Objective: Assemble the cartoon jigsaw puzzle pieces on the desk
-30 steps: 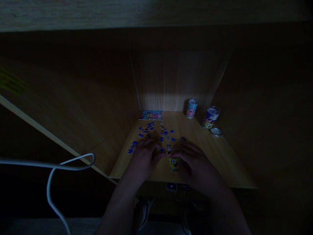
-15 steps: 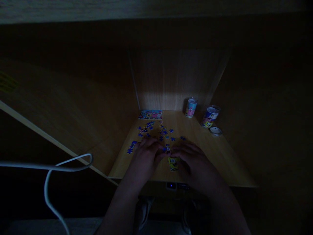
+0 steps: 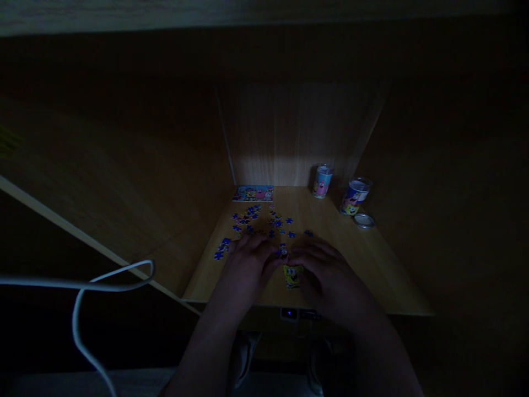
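In dim light at the lower middle of the frame, the left hand (image 3: 248,263) and right hand (image 3: 326,271) lie on the wooden worktop (image 3: 372,264). Their curled fingertips meet at a small puzzle piece (image 3: 283,252), but I cannot tell if either hand pinches it. A yellow patch of joined pieces (image 3: 292,276) lies just below. Loose blue pieces (image 3: 252,216) are scattered above the hands. Further back are a picture card (image 3: 255,193), a tin (image 3: 322,182), a second tin (image 3: 355,198) and a lid (image 3: 364,220).
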Demonstrator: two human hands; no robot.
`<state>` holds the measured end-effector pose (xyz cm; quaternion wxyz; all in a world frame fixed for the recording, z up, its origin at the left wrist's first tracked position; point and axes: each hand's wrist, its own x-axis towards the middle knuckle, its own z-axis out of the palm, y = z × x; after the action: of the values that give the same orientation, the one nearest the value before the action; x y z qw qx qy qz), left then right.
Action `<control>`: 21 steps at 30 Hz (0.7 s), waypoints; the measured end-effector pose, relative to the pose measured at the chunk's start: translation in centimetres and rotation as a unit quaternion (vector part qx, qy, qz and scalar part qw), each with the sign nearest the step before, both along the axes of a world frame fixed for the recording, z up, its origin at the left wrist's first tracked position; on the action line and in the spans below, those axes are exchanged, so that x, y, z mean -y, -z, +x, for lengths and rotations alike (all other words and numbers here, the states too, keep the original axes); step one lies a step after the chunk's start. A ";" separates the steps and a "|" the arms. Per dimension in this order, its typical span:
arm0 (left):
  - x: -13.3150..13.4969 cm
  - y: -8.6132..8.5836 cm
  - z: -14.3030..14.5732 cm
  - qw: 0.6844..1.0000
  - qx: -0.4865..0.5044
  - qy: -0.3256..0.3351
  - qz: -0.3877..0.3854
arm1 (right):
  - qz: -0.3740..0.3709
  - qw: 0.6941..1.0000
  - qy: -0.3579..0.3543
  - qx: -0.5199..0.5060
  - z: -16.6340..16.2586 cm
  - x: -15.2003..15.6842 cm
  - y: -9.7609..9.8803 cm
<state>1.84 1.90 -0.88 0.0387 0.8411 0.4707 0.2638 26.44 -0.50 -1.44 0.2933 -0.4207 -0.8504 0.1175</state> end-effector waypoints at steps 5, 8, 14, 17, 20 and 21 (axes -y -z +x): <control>0.0 -0.1 0.0 1.000 0.006 0.027 0.007 | 0.006 1.000 -0.002 -0.002 0.0 0.0 0.0; 0.1 -0.3 0.0 1.000 -0.004 0.028 -0.002 | 0.003 1.000 -0.001 0.005 0.0 0.0 0.0; 0.2 -0.4 0.1 0.999 -0.007 0.035 -0.005 | 0.011 0.999 0.021 0.022 0.0 0.1 0.3; 0.2 -0.4 0.1 0.999 -0.003 0.040 -0.008 | 0.019 0.999 0.039 0.029 0.0 0.3 0.5; 0.3 -0.6 0.2 0.999 -0.009 0.045 -0.011 | 0.017 0.998 0.043 0.034 0.0 0.3 0.7; 0.4 -0.6 0.3 0.999 -0.011 0.046 -0.011 | 0.015 0.998 0.042 0.037 0.0 0.3 0.7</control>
<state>2.11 1.54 -0.28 0.0548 0.8643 0.4347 0.2470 26.43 -0.85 -2.14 0.2728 -0.4558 -0.8438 0.0764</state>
